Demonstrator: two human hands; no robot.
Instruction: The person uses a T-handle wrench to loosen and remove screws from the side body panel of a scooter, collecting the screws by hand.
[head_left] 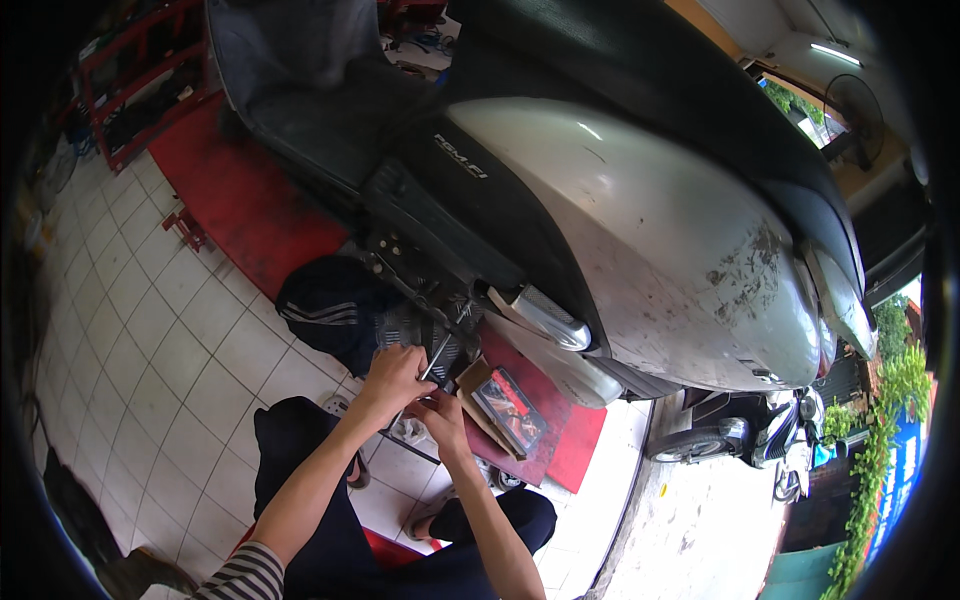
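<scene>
My left hand (pixel 398 378) is closed around a thin metal rod-shaped tool (pixel 433 356), which slants up toward the scooter's underside. Just to its right and a little nearer, my right hand (pixel 440 415) has its fingers bent close to the tool's lower end; what they pinch, if anything, is too small to make out. Both hands are beside the low side of a silver and black scooter (pixel 640 230), by its footrest and dark lower parts (pixel 400 260). A flat box with a dark and red cover (pixel 508 408) lies right of my right hand.
The scooter stands on a red platform (pixel 225 190). Dark cloth with white stripes (pixel 335 305) lies at the platform's edge, left of my hands. Below my hands is a small stand with things on it (pixel 410 430). Another motorcycle (pixel 770 430) is parked at the right.
</scene>
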